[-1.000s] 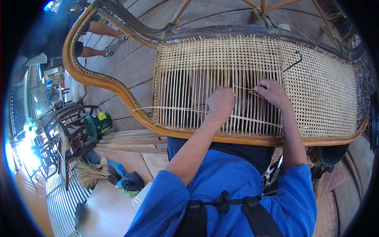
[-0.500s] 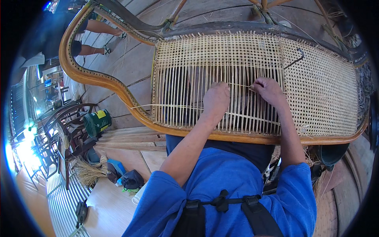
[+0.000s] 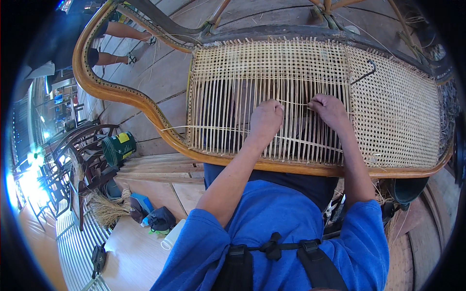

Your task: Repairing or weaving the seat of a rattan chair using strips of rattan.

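A curved wooden frame (image 3: pixel 133 99) lies across my lap, strung with pale cane. Tight woven cane (image 3: pixel 395 104) fills its right side, and a far band on the left is also woven. In the nearer left part, mostly lengthwise strands (image 3: pixel 228 104) run over gaps. My left hand (image 3: pixel 267 118) is closed at the middle of these strands. To its right, my right hand (image 3: pixel 330 109) pinches with thumb and forefinger. A thin cane strand (image 3: pixel 295 103) stretches crosswise between the two hands. Another loose strand (image 3: pixel 204 127) crosses nearer to me, its end past the left rail.
A hooked metal tool (image 3: pixel 365 72) rests on the woven right side. At the left stand a green bucket (image 3: pixel 119 148), dark wooden chairs (image 3: pixel 73 160) and a straw broom (image 3: pixel 110 211). Another person's legs (image 3: pixel 116 30) show at the far left. A dark bag (image 3: pixel 161 219) lies on the floor.
Both hands stay nearly in place, with the crosswise strand between them. The view has shifted very slightly.
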A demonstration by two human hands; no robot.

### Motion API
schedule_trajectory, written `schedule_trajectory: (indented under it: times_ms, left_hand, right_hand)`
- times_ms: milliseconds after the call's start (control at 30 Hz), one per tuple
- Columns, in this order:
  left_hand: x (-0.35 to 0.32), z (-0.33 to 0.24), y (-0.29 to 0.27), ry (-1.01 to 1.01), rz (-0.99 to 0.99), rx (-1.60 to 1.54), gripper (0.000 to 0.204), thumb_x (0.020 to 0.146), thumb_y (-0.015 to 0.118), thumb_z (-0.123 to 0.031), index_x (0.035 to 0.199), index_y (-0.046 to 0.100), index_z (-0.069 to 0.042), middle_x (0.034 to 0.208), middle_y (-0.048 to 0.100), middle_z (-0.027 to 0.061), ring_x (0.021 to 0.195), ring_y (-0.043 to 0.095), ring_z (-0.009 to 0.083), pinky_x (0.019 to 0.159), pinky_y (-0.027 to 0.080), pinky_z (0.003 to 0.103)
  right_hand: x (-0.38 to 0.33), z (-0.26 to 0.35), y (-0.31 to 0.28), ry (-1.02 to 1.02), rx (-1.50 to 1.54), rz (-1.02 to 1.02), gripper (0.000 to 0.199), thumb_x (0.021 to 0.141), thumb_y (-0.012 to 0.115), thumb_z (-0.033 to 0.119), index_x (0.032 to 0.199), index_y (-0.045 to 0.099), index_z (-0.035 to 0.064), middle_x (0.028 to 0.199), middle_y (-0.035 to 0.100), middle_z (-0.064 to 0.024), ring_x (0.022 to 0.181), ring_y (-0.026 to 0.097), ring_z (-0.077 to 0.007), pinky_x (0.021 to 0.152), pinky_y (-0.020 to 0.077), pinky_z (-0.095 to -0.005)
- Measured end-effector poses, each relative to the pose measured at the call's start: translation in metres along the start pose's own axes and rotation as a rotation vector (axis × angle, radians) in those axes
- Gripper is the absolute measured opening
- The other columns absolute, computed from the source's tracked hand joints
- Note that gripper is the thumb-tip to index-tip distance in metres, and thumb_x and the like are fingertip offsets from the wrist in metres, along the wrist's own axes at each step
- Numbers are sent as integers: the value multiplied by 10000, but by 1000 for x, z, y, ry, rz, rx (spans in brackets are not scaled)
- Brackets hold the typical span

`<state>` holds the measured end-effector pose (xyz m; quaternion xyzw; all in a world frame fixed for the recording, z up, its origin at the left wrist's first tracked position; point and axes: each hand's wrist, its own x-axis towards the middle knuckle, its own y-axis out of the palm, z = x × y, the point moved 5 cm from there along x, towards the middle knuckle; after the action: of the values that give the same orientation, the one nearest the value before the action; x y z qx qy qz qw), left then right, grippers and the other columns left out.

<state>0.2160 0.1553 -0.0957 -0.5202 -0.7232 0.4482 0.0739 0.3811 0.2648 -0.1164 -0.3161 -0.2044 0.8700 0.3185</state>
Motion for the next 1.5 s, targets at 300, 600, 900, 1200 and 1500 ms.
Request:
schedule_trajectory:
  times_ms: [300, 600, 900, 1200, 1500]
  left_hand:
    - [-2, 9, -5, -102, 51, 162, 174, 812, 555, -191, 834, 604, -26, 825, 618, 170, 733, 619, 320, 680, 496, 410]
    - [0, 19, -6, -139, 48, -46, 196, 810, 573, -203, 838, 640, -21, 705, 622, 153, 668, 619, 255, 637, 480, 361]
    - [8, -17, -27, -13, 128, 404, 269, 839, 453, -222, 811, 634, -26, 833, 625, 210, 775, 615, 360, 693, 494, 457]
    - [-20, -1, -45, -144, 317, 32, 319, 817, 489, -315, 892, 628, -39, 920, 625, 186, 888, 594, 329, 822, 455, 429]
    - [7, 27, -32, -144, 91, -374, 122, 782, 597, -127, 804, 650, -19, 586, 534, -2, 520, 447, 72, 496, 380, 252]
  right_hand:
    - [-7, -12, 0, 74, 303, 84, 220, 834, 601, 218, 786, 624, 5, 593, 534, -27, 557, 463, -88, 553, 414, -266]
    - [5, -11, 16, -12, 116, -6, 190, 822, 614, 194, 763, 620, 13, 605, 552, -14, 569, 487, -80, 557, 422, -264]
    - [4, -5, -16, 101, 31, 70, 297, 835, 567, 333, 899, 648, 55, 792, 648, -114, 755, 622, -252, 718, 478, -370]
    - [-39, 16, -29, 164, 59, 199, 240, 795, 598, 314, 855, 684, 98, 830, 659, -101, 778, 616, -225, 773, 473, -355]
    - [-2, 16, -19, 27, 127, 91, 210, 800, 605, 226, 761, 637, 22, 642, 583, -69, 577, 519, -138, 591, 437, -308]
